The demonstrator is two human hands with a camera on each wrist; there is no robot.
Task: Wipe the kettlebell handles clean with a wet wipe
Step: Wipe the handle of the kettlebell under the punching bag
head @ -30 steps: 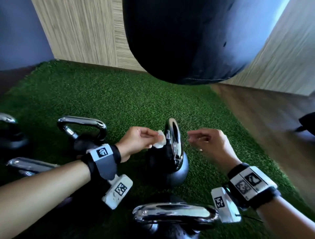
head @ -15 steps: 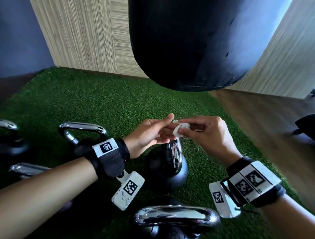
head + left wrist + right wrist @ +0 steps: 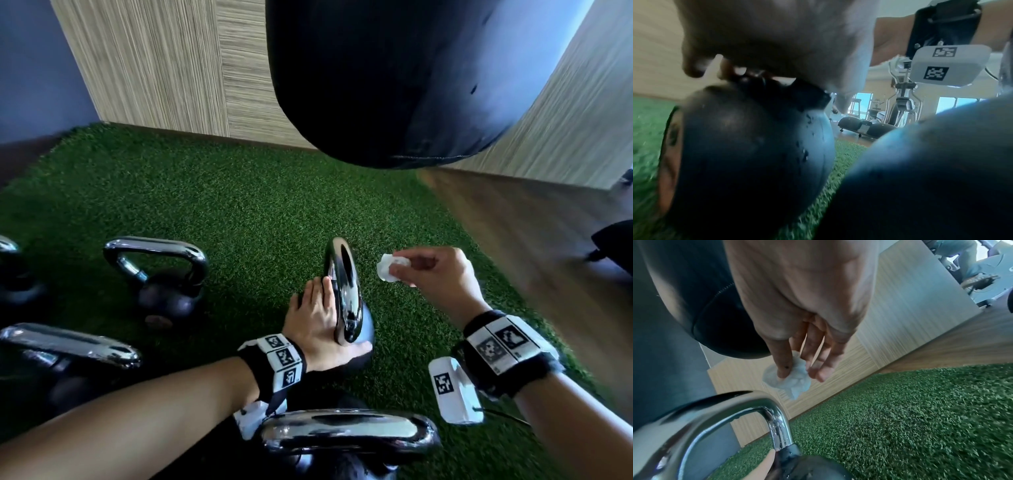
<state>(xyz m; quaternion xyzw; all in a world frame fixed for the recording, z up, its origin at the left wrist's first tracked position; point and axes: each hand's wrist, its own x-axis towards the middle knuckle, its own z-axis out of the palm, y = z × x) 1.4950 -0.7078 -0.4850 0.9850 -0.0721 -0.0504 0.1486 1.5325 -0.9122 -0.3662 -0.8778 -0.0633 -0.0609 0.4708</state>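
A black kettlebell with a chrome handle point(image 3: 342, 291) stands on the green turf, its handle edge-on to me. My left hand point(image 3: 317, 311) rests against its left side, fingers straight along the handle and thumb across the near top of the ball point(image 3: 748, 146). To the right of the handle and apart from it, my right hand point(image 3: 407, 269) pinches a small crumpled white wet wipe point(image 3: 388, 269) between thumb and fingertips. The right wrist view shows the wipe point(image 3: 795, 381) hanging just above the handle's bend point(image 3: 735, 407).
A black punching bag point(image 3: 394, 78) hangs low over the far turf. More kettlebells stand at the left point(image 3: 161, 277), at the near left point(image 3: 68, 346) and right below me point(image 3: 346, 431). Wood floor point(image 3: 531, 240) borders the turf point(image 3: 239, 205) on the right.
The wipe went from my left hand to my right as both hands met above the handle. My left hand then dropped onto the kettlebell and my right drew away to the right.
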